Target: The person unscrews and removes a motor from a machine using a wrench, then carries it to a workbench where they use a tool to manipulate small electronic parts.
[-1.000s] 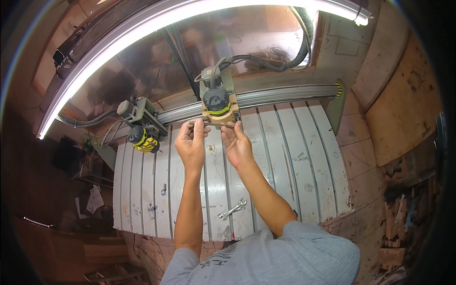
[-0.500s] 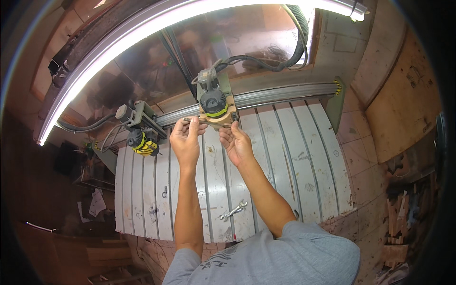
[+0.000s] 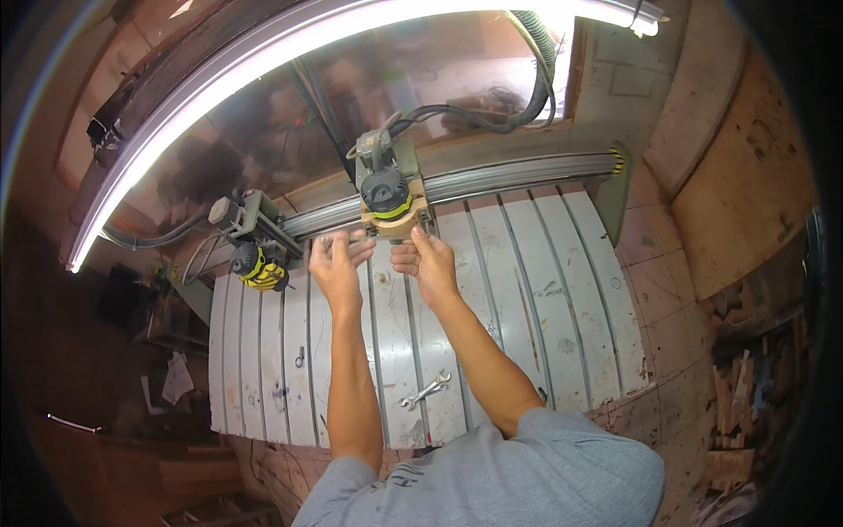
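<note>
I'm looking in on a workshop: a motor head (image 3: pixel 386 193) is mounted at a metal rail (image 3: pixel 509 178) over a slotted bed (image 3: pixel 584 299), wrenches (image 3: pixel 427 390) lie there, wood scraps (image 3: pixel 731 464) sit rightward.

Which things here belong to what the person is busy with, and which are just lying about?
Seemingly in the work:
Middle spindle motor
Its tan mount, with the left hand (motion-blurred) and right hand close by

Seemingly lying about:
Wrenches, untouched on the slotted bed
Paper sheets, far left
Wood scraps, far right
</note>
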The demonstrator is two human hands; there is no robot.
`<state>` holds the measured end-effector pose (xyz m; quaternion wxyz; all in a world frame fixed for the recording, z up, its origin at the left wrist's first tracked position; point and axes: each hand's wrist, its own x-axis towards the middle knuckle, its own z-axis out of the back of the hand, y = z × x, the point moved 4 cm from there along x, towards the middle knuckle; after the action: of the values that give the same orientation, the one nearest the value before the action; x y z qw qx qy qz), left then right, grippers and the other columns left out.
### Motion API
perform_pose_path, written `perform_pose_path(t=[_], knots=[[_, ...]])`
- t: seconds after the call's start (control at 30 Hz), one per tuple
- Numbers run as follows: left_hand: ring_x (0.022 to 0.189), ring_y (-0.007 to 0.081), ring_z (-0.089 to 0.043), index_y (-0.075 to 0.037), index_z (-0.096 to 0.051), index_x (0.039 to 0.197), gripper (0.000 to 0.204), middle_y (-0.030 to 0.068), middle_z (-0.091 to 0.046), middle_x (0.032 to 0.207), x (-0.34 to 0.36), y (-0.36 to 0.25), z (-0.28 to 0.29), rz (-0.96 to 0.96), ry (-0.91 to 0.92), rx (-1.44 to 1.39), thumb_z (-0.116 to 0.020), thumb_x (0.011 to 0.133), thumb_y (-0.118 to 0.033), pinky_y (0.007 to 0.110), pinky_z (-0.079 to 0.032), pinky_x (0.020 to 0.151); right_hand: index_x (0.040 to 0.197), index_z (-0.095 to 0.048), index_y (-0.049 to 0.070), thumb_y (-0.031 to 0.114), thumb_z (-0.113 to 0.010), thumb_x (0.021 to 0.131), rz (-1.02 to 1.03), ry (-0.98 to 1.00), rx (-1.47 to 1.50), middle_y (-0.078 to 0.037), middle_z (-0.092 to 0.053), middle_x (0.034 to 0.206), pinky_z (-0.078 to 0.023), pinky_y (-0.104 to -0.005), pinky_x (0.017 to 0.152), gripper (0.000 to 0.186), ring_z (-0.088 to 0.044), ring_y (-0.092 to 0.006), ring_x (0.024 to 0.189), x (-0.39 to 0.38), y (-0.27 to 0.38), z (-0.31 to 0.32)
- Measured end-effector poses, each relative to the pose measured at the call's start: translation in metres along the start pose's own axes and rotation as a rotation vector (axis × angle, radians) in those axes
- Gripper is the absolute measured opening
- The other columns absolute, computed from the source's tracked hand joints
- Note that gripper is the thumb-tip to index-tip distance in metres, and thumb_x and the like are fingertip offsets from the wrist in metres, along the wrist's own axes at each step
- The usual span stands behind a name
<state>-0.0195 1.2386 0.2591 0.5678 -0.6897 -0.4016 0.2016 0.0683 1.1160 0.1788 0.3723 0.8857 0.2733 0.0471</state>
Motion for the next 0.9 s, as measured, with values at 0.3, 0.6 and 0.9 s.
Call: perform_pose_path(t=[0.3, 0.6, 0.9], knots=[[0.094, 0.0244, -0.071, -0.006, -0.06, 0.115, 0.035, 0.0082, -0.07, 0.101, -0.032, 0.19, 0.076, 0.685, 0.19, -0.089, -0.065, 0.102, -0.038, 0.034, -0.056, 0.077, 0.103, -0.064, 0.002, 0.031, -0.065, 0.101, 0.067, 0.051, -0.709, -0.009, -0.07, 0.072, -0.051, -0.0307, 0.046, 0.028, -0.065, -0.0156, 0.05, -0.003, -0.046, 0.015], [0.099, 0.0233, -0.071, 0.0, -0.057, 0.136, 0.05, 0.0146, -0.07, 0.123, -0.082, 0.164, 0.079, 0.692, 0.199, 0.286, -0.066, 0.1, -0.033, 0.031, -0.055, 0.082, 0.106, -0.067, 0.002, 0.02, -0.053, 0.102, 0.278, -0.31, -1.585, -0.026, -0.07, 0.077, -0.056, -0.0567, 0.071, 0.024, -0.071, -0.0465, 0.078, 0.022, 0.0, 0.127], [0.104, 0.0216, -0.069, -0.001, -0.057, 0.136, 0.043, 0.0145, -0.068, 0.127, -0.093, 0.155, 0.111, 0.637, 0.01, 0.136, -0.063, 0.103, -0.029, 0.029, -0.056, 0.084, 0.123, -0.067, -0.001, -0.007, -0.06, 0.088, 1.153, 0.057, -1.165, -0.022, -0.069, 0.126, -0.056, -0.0418, 0.095, 0.037, -0.068, -0.0379, 0.113, -0.046, 0.123, -0.036]])
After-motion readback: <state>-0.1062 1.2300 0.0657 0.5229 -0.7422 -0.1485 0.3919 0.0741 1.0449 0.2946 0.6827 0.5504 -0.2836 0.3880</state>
